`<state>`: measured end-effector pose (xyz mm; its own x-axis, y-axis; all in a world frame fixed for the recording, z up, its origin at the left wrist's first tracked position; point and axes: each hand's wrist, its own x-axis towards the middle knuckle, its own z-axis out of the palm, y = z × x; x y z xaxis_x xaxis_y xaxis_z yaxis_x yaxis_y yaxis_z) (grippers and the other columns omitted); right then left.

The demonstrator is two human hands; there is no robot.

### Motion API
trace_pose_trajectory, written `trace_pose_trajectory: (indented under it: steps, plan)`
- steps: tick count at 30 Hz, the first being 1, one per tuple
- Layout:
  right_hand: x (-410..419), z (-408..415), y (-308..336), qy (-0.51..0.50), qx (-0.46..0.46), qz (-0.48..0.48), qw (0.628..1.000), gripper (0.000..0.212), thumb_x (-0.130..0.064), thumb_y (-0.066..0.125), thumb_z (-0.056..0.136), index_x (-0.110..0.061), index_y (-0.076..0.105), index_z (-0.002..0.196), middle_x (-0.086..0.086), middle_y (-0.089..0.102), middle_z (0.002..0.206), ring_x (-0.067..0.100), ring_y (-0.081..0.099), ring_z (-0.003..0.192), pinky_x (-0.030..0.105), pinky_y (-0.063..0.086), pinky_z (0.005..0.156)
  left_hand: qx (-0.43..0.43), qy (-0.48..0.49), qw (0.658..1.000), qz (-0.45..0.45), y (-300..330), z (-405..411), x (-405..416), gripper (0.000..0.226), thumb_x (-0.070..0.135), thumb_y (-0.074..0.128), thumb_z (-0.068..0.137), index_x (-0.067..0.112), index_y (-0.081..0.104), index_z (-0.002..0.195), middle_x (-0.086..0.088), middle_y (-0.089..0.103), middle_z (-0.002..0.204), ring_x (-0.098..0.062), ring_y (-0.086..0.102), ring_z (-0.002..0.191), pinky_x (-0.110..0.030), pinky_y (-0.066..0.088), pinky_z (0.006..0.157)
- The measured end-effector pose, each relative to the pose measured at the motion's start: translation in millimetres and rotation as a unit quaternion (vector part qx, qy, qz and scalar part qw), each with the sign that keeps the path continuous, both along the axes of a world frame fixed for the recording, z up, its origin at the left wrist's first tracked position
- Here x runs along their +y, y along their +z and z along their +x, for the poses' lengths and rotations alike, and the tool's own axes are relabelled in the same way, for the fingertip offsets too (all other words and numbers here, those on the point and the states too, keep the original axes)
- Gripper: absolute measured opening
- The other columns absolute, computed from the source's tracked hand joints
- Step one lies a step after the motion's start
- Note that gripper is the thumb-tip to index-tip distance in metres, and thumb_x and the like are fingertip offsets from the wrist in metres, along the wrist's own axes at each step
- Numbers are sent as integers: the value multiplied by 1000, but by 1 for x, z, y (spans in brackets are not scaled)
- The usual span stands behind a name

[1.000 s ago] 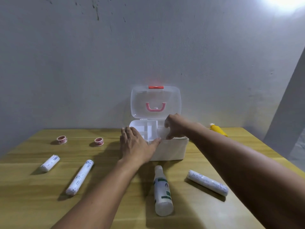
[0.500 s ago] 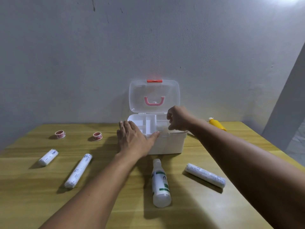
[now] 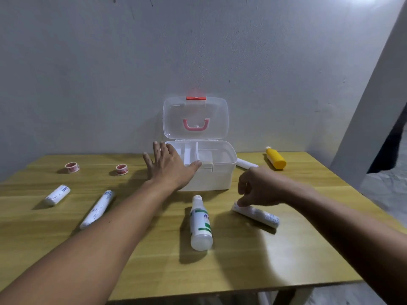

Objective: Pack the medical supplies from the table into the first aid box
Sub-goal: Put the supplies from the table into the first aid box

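White plastic makes up the first aid box (image 3: 207, 177), which stands at the far middle of our wooden table (image 3: 286, 260) with its clear lid (image 3: 196, 115) raised and its divided tray bare. We count two small tape rolls (image 3: 72, 167) (image 3: 122, 169) at the far left, four wrapped bandage rolls (image 3: 57, 194) (image 3: 97, 209) (image 3: 255, 214) (image 3: 246, 164), one white bottle (image 3: 200, 223) lying in front of the box, and one yellow bottle (image 3: 275, 158) lying behind the box to its right. One of the bandage rolls is partly hidden behind the box. Our left hand (image 3: 169, 166) is spread flat and wide, holding nothing, with its thumb on the tray's front edge. Our right hand (image 3: 262, 187) hangs over the nearest bandage roll, its fingers (image 3: 242, 202) curled loosely downward and touching the roll's left end, not closed around it.
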<state>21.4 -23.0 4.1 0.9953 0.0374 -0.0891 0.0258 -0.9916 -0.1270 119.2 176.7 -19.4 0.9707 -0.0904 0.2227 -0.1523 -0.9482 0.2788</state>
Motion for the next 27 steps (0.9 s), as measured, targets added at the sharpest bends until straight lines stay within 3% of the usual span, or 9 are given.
trace_pose_trajectory:
  steps: [4,7,10,12,17,20,23,27]
  plan:
    - [20,-8,-14,19,-36,46,998,19,-34,72,80,-20,71,93,0,71,95,19,64,85,38,57,77,9,-37,999,-17,-1,3,3,98,70,36,85,1,8,149,-13,4,161,-27,-4,149,-47,7,121]
    - [44,-2,-22,-1,-58,96,994,26,-39,65,86,-15,71,95,5,73,92,22,68,79,41,60,74,28,-47,998,-21,-2,3,5,94,67,34,87,2,7,149,-13,2,161,-26,-6,149,-43,8,121]
    - [66,3,-24,-44,22,198,979,46,-51,61,85,-5,69,87,10,73,75,25,73,63,39,62,58,16,-47,997,-51,-1,2,4,94,66,41,86,3,10,149,-13,2,161,-26,-6,149,-44,7,121]
    - [77,5,-24,-64,71,236,967,51,-55,69,76,-5,65,81,11,73,72,25,73,61,38,62,55,-5,-41,997,-63,-1,3,4,93,64,46,84,5,16,149,-14,5,161,-28,-4,149,-46,8,121]
    - [85,9,-21,-105,107,283,947,35,-31,81,68,-7,57,76,14,70,76,30,74,68,42,62,62,18,-50,994,-91,0,5,8,91,60,47,86,6,12,150,-12,-1,161,-26,-6,149,-46,5,121]
    - [74,7,-7,-111,132,308,936,35,-22,80,70,0,59,89,20,70,84,33,74,71,43,62,62,47,-60,992,-105,-1,4,9,89,56,44,89,5,5,150,-10,-8,161,-24,-11,148,-40,2,121]
    - [54,7,25,-97,93,331,934,35,-18,78,73,6,65,94,23,73,85,34,74,71,39,61,57,57,-63,991,-104,0,5,9,86,52,42,92,3,3,150,-9,-9,161,-24,-13,148,-38,0,121]
    - [30,12,78,-84,-27,386,918,24,-15,74,79,4,66,93,19,71,87,26,72,68,31,59,51,82,-64,989,-108,2,5,9,86,50,42,92,3,-1,150,-8,-11,161,-23,-16,147,-37,-1,120]
